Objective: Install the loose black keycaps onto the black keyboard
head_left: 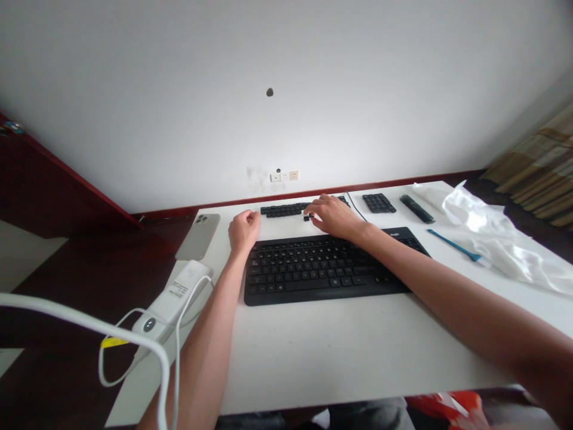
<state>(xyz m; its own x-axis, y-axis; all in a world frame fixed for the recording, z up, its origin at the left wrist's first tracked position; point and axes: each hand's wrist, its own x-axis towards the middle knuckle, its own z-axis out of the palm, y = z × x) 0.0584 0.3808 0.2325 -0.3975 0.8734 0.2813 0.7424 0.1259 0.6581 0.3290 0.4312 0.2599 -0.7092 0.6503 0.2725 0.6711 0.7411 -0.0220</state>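
Observation:
A black keyboard (pixel 308 263) lies on the white table under my forearms. Just past its left top edge is my left hand (pixel 244 230), curled closed; whatever may be inside the fingers is hidden. My right hand (pixel 333 215) reaches over the keyboard's far edge, fingers bent downward and apart. Its fingertips are at a couple of small loose black keycaps (pixel 307 218). Behind both hands runs a row of black keycaps (pixel 282 210), partly covered by my right hand. Farther right sits a block of black keycaps (pixel 378 203).
At the left edge are a phone (pixel 199 237) and a white power strip (pixel 179 292) with cables. To the right lie a dark cylindrical object (pixel 417 208), a blue tool (pixel 454 245) and crumpled white plastic wrapping (pixel 478 218). A wall (pixel 179 119) stands behind the table (pixel 331 352).

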